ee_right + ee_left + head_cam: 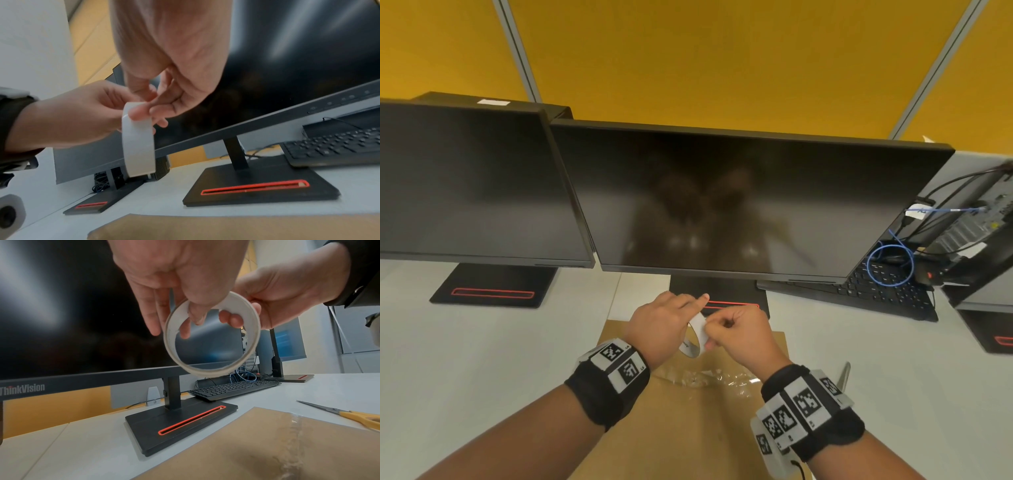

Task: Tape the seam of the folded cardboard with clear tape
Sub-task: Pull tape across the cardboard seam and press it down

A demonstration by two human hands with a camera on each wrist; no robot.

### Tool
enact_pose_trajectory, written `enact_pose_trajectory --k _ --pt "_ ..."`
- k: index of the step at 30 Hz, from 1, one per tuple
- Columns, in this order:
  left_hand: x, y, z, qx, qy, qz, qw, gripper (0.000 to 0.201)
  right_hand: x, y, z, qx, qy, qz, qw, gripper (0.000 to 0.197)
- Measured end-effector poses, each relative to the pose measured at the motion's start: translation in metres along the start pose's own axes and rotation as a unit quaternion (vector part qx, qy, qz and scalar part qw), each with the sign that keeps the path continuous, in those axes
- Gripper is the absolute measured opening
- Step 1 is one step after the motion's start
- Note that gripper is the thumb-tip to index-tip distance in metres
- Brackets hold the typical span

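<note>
My left hand (661, 325) held the tape roll (211, 334) upright above the folded cardboard (688, 421), thumb through the core and fingers curled round the rim. My right hand (739, 337) pinched at the roll's outer face, thumb and forefinger closed on the rim, apparently feeling for the free end; whether any tape had lifted I could not tell.

The cardboard lay flat on the desk (482, 359) below both hands, with a wrinkled strip of clear tape (709, 378) across it.

Risks, as judged: the end could split or fold back on itself; a new strip could wrinkle likewise.

Count: one roll, one cardboard, one pair of scissors (349, 414), one keyboard (232, 388), three monitor stands in the head view.
</note>
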State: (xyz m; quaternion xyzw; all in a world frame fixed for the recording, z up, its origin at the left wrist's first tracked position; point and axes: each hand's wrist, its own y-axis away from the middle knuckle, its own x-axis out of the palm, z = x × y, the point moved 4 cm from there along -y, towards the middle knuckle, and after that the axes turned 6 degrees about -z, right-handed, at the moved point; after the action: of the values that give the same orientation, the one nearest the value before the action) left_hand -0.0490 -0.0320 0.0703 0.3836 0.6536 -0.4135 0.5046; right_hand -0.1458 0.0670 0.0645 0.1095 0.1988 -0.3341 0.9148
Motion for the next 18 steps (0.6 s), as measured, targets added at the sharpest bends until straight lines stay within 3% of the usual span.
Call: enact_pose_trajectory --k 7,12,18 --pt "-0.0047 -0.0055 0.0105 -0.038 0.025 -0.023 0.999 0.055 -0.0079 -0.0006 -0.0024 0.011 -0.094 0.004 0.996 0.014" --pt "-0.0062 -0.0071 0.0068 -0.020 -0.007 -0.016 1.000 0.058 -0.0075 -0.0019 -0.0019 0.010 -0.040 0.038 0.998 0.008" --pt "-0.0025 -0.0089 0.0059 -0.019 -0.056 0.005 0.998 0.060 -0.0052 -0.0015 0.0033 -0.037 0.089 -0.029 0.995 0.008"
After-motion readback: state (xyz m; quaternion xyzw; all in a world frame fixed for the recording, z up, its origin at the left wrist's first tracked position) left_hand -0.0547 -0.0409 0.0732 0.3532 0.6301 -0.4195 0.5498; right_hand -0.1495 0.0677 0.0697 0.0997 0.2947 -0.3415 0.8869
